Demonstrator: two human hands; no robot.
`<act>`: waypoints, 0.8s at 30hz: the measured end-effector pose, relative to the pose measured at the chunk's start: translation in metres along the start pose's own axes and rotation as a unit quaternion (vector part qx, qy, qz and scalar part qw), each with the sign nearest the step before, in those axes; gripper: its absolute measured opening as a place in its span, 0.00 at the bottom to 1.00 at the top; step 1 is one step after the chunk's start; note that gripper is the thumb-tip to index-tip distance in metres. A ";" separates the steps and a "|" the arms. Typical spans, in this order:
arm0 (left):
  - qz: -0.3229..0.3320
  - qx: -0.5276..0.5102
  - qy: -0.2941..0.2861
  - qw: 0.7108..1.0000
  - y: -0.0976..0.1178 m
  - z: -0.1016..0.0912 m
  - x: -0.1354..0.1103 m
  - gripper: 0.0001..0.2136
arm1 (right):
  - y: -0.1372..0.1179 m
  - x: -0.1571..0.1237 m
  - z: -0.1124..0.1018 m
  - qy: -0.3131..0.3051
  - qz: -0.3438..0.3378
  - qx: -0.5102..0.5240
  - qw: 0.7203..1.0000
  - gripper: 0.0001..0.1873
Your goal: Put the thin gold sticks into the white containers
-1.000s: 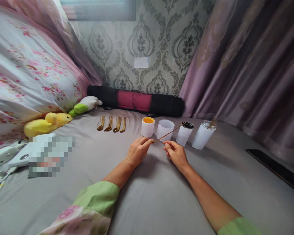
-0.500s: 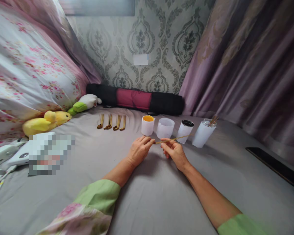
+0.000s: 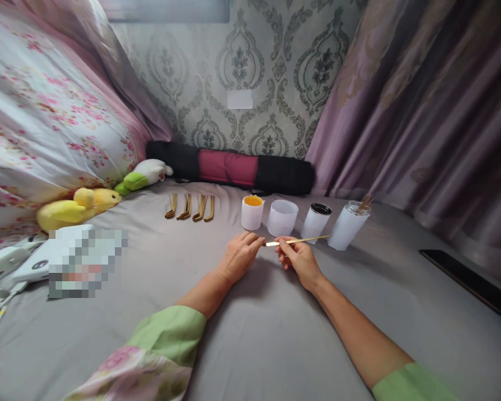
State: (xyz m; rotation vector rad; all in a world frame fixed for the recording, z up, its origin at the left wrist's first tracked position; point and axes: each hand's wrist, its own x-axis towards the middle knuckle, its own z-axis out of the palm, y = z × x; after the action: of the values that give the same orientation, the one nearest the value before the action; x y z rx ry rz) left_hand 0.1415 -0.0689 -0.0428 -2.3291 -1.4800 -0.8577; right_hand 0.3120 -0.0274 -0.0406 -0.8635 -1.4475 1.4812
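A thin golden stick [image 3: 300, 240] lies nearly level in front of me, pinched near its left end by the fingers of my right hand [image 3: 299, 259]. My left hand [image 3: 239, 257] rests on the grey sheet beside it, fingers curled, fingertips close to the stick's left tip; whether they touch it I cannot tell. Just behind stand a white cup with orange contents [image 3: 251, 212], an empty translucent cup [image 3: 281, 217], a cup with dark contents [image 3: 316, 221] and a clear jar [image 3: 348, 226] holding similar sticks.
Several bent golden pieces [image 3: 191, 208] lie in a row at the back left. A black and red roll [image 3: 229, 168] lies along the wall. Plush toys [image 3: 77, 208], a floral pillow [image 3: 42, 122] and a power strip [image 3: 0, 264] are left; a dark flat object [image 3: 467, 281] is right.
The stick has swung down from pointing up at the dark cup to nearly level. My right hand has taken hold of it; my left hand's pinch on its end has loosened.
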 end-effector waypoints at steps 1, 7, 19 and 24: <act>-0.006 -0.009 -0.001 1.000 0.000 0.000 0.000 0.14 | 0.000 0.000 0.000 0.001 0.000 0.002 1.000 0.18; -0.044 -0.112 0.020 0.993 0.001 0.004 0.000 0.13 | 0.000 0.001 -0.001 0.012 0.008 0.013 1.000 0.18; -0.307 -0.495 -0.014 0.813 0.005 0.010 0.008 0.13 | 0.002 0.004 -0.004 0.060 -0.008 0.009 0.998 0.18; -0.350 -0.611 -0.035 0.709 0.005 0.011 0.009 0.14 | 0.002 0.004 -0.004 0.070 -0.010 0.001 0.997 0.18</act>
State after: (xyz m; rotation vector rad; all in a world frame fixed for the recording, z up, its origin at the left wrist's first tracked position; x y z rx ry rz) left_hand 0.1529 -0.0588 -0.0457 -2.3646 -2.3038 -2.6548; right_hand 0.3140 -0.0220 -0.0427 -0.9299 -1.3466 1.3791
